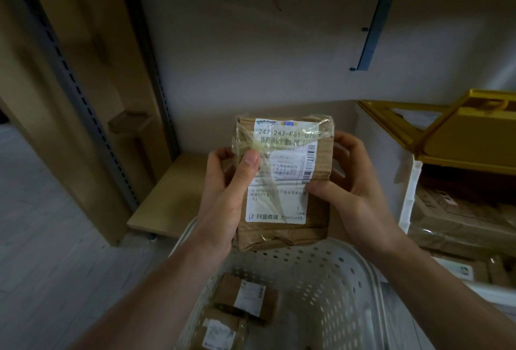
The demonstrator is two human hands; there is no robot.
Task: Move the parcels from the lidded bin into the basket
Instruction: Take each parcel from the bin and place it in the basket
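Gripping a taped brown parcel (283,182) upright at frame centre, the left hand (226,196) curls round its 9 o'clock edge, thumb on the white label, while the right hand (354,196) pinches its 3 o'clock edge. Directly below, toward 6 o'clock, the white perforated basket (329,280) holds two smaller labelled parcels (245,298), touching each other. At 3 o'clock the white bin (410,182), its yellow lid (460,137) raised, contains more brown packages (458,224)
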